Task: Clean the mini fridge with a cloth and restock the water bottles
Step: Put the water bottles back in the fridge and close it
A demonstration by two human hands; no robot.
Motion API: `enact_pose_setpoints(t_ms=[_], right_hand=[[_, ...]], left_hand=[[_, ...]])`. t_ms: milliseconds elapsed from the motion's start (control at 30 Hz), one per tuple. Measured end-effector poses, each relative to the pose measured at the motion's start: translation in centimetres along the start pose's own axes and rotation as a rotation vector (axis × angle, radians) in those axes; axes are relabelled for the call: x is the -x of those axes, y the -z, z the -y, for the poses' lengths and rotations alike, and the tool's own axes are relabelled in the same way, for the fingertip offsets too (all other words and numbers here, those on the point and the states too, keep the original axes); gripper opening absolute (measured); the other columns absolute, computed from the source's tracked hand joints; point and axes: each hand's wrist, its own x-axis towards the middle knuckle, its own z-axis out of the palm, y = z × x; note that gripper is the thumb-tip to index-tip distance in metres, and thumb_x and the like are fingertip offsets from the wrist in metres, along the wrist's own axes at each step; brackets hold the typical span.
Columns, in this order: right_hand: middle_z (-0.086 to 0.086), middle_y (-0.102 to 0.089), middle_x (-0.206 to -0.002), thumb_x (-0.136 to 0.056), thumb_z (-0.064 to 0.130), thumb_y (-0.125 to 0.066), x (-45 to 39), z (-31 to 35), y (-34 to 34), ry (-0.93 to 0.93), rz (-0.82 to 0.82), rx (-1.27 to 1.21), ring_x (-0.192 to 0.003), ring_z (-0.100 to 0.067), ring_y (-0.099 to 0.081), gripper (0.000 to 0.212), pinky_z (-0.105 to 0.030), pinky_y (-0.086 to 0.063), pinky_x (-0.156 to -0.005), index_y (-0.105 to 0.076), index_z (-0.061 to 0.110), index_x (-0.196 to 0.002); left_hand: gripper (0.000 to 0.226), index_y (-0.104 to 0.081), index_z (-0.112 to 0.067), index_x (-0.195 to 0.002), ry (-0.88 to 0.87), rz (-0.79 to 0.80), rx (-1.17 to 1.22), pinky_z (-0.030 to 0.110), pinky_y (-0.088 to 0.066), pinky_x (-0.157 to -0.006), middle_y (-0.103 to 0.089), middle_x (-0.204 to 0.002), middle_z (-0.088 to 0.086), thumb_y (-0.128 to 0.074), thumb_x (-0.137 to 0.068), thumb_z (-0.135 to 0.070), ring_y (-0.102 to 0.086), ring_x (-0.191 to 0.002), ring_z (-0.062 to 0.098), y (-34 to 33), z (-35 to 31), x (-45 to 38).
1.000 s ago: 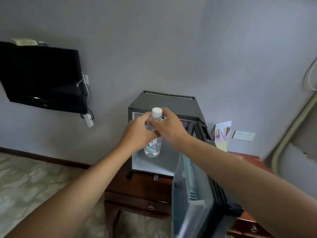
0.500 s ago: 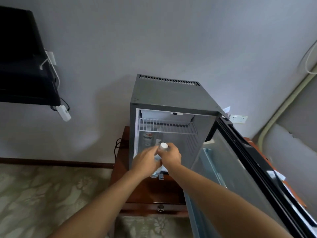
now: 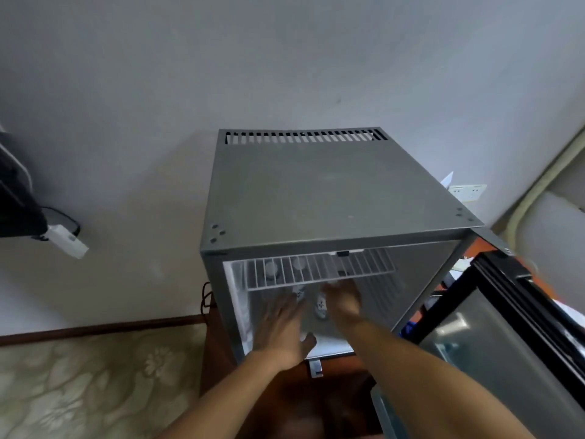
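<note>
The grey mini fridge (image 3: 332,198) stands open on a wooden cabinet, seen from above. Both my hands reach inside, under the white wire shelf (image 3: 319,270). A clear water bottle (image 3: 320,307) with a printed label stands upright between them on the fridge floor. My left hand (image 3: 281,327) lies to its left, fingers fairly straight and thumb spread, holding nothing. My right hand (image 3: 343,299) is against the bottle's right side; motion blur hides whether it grips it. More bottles (image 3: 299,291) stand further back, their caps showing through the shelf.
The fridge door (image 3: 506,343) hangs open at the right, close to my right forearm. A wooden cabinet (image 3: 285,403) carries the fridge. Patterned carpet (image 3: 79,384) lies at the left. A dark wall TV (image 3: 15,198) and a white adapter (image 3: 68,242) are at the far left.
I have moved closer and look down more steeply. Both hands carried the bottle from in front of the fridge into it, under the shelf. My left hand has come off the bottle.
</note>
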Motion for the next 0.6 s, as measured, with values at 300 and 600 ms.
enact_pose_setpoints(t_ms=[300, 600], right_hand=[[-0.005, -0.056, -0.136, -0.101, 0.026, -0.055, -5.1, 0.4, -2.9, 0.033, 0.128, 0.039, -0.134, -0.025, -0.050, 0.037, -0.026, -0.036, -0.107, -0.056, 0.012, -0.136], [-0.015, -0.054, -0.135, -0.097, 0.050, -0.054, 3.6, 0.6, 0.5, 0.071, -0.002, 0.158, -0.121, -0.036, -0.057, 0.058, -0.041, -0.051, -0.092, -0.041, 0.020, -0.145]], left_hand=[[0.083, -0.012, -0.034, -0.162, -0.023, -0.016, -0.006, 0.040, -0.002, -0.128, -0.017, -0.170, -0.001, -0.044, -0.090, -0.058, -0.011, -0.157, 0.022, -0.8, 1.8, -2.5], [0.084, -0.001, -0.026, -0.163, -0.068, 0.007, -0.009, 0.046, 0.001, -0.128, 0.000, -0.172, 0.001, -0.046, -0.097, -0.053, 0.009, -0.158, 0.024, 2.7, -0.5, 3.2]])
